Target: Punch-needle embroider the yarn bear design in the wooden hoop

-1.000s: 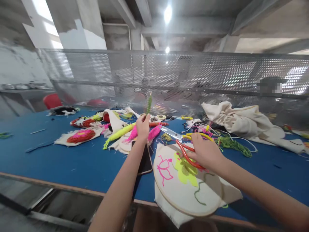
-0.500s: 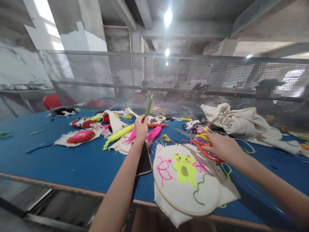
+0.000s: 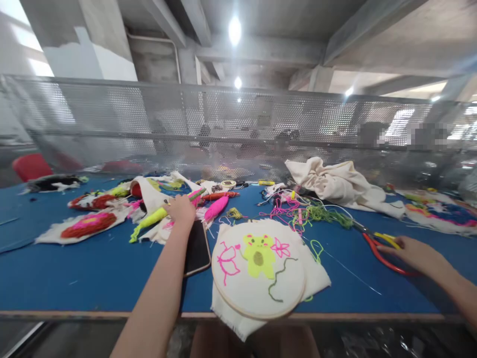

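Observation:
My left hand [image 3: 181,211] is closed over the yarn pile, on a stick wound with green yarn [image 3: 199,193] that now lies low and slants right; its fingertips are partly hidden. Under and around it lie a yellow skein [image 3: 153,217] and a pink skein [image 3: 216,208]. At the right, my right hand [image 3: 417,253] grips scissors [image 3: 380,251] with red and yellow handles, their blades pointing left toward tangled green yarn [image 3: 330,215]. Between my hands sits an embroidery hoop [image 3: 257,317] holding white cloth, stitched with a yellow bear, pink flowers and a dark green line.
A phone [image 3: 198,251] lies left of the hoop. Crumpled cream cloth [image 3: 333,184] and pink yarn [image 3: 279,211] are farther back. Fluffy tufted pieces [image 3: 89,224] lie at the left, another [image 3: 443,211] at the right. A perforated metal screen [image 3: 223,114] stands behind the blue table [image 3: 112,278].
My left hand has lowered the green yarn stick from upright onto the skeins. My right hand has carried the scissors away from the hoop to the right. The view has turned rightward.

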Demonstrator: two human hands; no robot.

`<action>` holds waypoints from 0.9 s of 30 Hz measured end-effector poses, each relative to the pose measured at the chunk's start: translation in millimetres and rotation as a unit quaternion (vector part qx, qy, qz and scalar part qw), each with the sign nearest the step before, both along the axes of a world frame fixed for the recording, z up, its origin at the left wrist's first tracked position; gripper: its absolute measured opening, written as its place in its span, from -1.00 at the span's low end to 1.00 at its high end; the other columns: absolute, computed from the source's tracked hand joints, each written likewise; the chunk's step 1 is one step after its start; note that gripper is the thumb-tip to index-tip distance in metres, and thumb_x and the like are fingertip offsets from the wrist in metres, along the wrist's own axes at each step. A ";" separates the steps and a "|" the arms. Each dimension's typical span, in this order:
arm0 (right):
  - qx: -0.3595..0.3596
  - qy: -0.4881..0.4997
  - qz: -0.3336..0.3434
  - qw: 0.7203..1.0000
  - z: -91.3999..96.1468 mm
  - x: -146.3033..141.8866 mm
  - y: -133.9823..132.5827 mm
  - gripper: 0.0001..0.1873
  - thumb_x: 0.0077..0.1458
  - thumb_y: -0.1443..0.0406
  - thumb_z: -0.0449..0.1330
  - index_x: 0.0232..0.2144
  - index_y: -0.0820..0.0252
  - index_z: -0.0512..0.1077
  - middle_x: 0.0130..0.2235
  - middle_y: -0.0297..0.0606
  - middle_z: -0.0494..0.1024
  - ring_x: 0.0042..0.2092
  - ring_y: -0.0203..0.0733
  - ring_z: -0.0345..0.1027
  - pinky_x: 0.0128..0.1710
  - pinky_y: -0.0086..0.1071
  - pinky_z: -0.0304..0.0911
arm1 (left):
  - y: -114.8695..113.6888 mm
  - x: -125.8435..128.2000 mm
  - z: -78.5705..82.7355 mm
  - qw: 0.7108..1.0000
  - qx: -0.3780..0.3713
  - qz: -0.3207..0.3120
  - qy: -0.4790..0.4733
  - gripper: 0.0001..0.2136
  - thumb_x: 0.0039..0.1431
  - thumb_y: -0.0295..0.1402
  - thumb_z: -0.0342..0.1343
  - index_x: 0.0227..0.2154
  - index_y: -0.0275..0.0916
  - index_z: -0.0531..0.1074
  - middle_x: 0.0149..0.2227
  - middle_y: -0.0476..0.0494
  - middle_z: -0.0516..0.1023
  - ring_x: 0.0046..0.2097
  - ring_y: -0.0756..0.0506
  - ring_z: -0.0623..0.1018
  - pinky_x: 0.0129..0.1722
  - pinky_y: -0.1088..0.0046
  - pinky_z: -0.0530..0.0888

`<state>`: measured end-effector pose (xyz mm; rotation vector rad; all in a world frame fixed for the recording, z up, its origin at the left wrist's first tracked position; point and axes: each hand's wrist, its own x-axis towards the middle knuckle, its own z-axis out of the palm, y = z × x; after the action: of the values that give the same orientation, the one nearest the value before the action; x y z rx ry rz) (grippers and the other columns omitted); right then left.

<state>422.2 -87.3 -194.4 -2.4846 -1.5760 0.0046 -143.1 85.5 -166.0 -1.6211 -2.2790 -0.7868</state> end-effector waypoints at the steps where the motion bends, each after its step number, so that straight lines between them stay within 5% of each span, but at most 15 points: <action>1: 0.017 -0.014 0.006 1.000 5.6 -6.3 1.5 -0.67 -0.03 -0.01 0.03 -0.59 0.04 0.36 -0.48 0.06 0.51 -0.37 0.20 0.45 -0.36 -0.03 0.28 | 0.3 -1.0 -0.3 1.000 -0.011 0.011 0.016 -0.72 0.11 -0.38 -0.09 -0.25 -0.38 0.46 -0.17 -0.45 0.46 -0.04 -0.38 0.37 -0.07 0.04 0.17; 5: 0.054 -0.093 0.061 0.992 32.4 -63.0 21.0 -0.55 0.09 0.09 -0.08 -0.19 0.31 0.39 -0.07 0.22 0.43 -0.05 0.22 0.34 -0.15 -0.08 0.22 | -1.6 1.9 -1.2 0.998 -0.025 -0.009 0.057 -0.71 0.08 -0.42 -0.08 -0.17 -0.35 0.42 -0.12 -0.43 0.44 -0.03 -0.38 0.36 -0.07 0.02 0.19; 9: -0.009 -0.069 0.147 0.987 42.7 -135.9 66.8 -0.71 0.08 0.16 0.02 -0.26 0.19 0.44 -0.14 -0.14 0.51 -0.08 -0.04 0.36 -0.15 -0.30 0.22 | -3.4 7.8 -2.0 0.995 -0.040 -0.033 0.089 -0.69 0.05 -0.44 -0.09 -0.16 -0.31 0.42 -0.10 -0.43 0.41 -0.03 -0.38 0.36 -0.10 0.03 0.22; 13: -0.070 -0.068 0.120 0.988 36.4 -183.4 119.4 -0.74 0.12 0.19 0.05 -0.29 0.21 0.46 -0.16 -0.14 0.50 -0.09 -0.07 0.37 -0.18 -0.28 0.25 | -4.3 9.6 -4.0 0.993 -0.050 -0.037 0.103 -0.66 0.04 -0.45 -0.11 -0.10 -0.34 0.36 -0.08 -0.44 0.39 -0.03 -0.36 0.34 -0.09 0.02 0.22; 19: -0.183 -0.057 0.054 0.980 29.3 -199.1 157.9 -0.66 0.16 0.21 0.09 -0.04 0.25 0.30 -0.04 -0.17 0.39 -0.11 -0.17 0.34 -0.14 -0.15 0.31 | -5.8 11.8 -7.1 0.988 -0.085 -0.055 0.119 -0.62 0.05 -0.40 -0.09 -0.03 -0.27 0.29 -0.01 -0.42 0.35 0.04 -0.34 0.28 -0.03 -0.05 0.15; 27: -0.160 -0.063 0.088 0.981 62.0 -180.7 155.0 -0.66 0.03 0.14 0.11 -0.43 0.32 0.51 -0.33 -0.03 0.54 -0.25 -0.02 0.43 -0.34 -0.30 0.24 | -4.4 14.7 -5.5 0.990 -0.090 -0.080 0.069 -0.57 0.05 -0.29 -0.04 0.02 -0.26 0.27 0.05 -0.45 0.30 0.08 -0.41 0.24 -0.03 -0.06 0.17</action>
<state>241.5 67.8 -132.3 -2.6117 -1.9852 0.1403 -128.4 81.1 -171.5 -1.8937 -2.1974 -0.4959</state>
